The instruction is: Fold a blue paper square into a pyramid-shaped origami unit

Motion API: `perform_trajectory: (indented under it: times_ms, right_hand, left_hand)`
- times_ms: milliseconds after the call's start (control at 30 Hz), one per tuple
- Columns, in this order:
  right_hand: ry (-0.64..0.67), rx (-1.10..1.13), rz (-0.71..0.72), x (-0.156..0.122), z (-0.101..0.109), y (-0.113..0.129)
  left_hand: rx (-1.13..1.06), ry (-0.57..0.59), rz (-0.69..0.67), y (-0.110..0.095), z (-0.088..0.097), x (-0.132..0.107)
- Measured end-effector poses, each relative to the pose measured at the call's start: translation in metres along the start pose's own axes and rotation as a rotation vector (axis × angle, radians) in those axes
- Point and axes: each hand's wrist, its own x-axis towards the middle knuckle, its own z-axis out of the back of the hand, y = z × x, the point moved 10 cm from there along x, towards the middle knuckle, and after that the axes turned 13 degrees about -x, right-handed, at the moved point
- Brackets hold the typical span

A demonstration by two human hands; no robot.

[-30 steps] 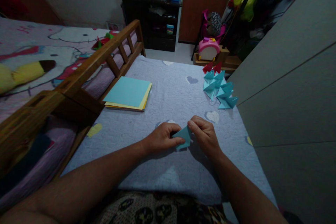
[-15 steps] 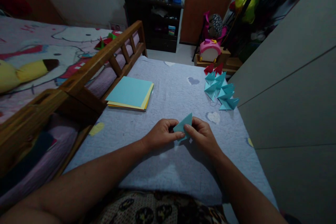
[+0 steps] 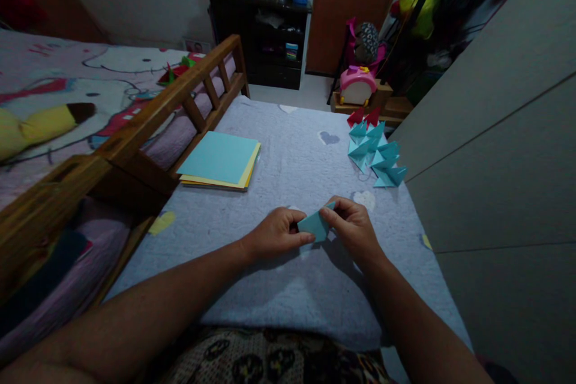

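Observation:
Between my two hands is a small folded piece of light blue paper (image 3: 315, 227), held just above the bed. My left hand (image 3: 279, 231) pinches its left side, thumb along the lower edge. At the upper right corner, the thumb and fingers of my right hand (image 3: 353, 225) are closed on the paper. Several folded light blue paper pieces (image 3: 366, 147) with pointed tips stand at the far right of the bed, with red folded pieces (image 3: 363, 117) behind them. A stack of square paper sheets (image 3: 220, 157), blue on top with yellow below, lies to the left.
A pale blue bedsheet (image 3: 292, 174) with heart prints covers the surface. A wooden bed rail (image 3: 180, 99) runs along the left side. On the right rises a pale cabinet panel (image 3: 504, 150). A pink toy case (image 3: 357, 85) stands beyond the bed's far end.
My right hand has shifted to the paper's upper right corner. The upright point of the paper now leans to the right, and the shape looks flatter. My left hand keeps its pinch.

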Motion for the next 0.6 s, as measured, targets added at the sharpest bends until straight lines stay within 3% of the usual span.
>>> perform_trajectory:
  times_ms: [233, 367, 500, 600]
  right_hand:
    - [-0.151, -0.042, 0.063, 0.0, 0.023, 0.008]
    - [-0.231, -0.025, 0.062, -0.002, 0.033, 0.003]
    - [-0.199, 0.041, 0.026, -0.001, 0.03, -0.003]
    - [-0.199, 0.1, 0.015, -0.001, 0.028, -0.006]
  left_hand:
    - [-0.017, 0.007, 0.007, 0.002, 0.001, -0.001]
    - [-0.166, -0.189, -0.034, -0.004, 0.021, -0.002]
    - [-0.341, -0.42, -0.061, -0.004, 0.05, -0.005]
    - [-0.374, -0.479, -0.076, -0.002, 0.063, -0.005]
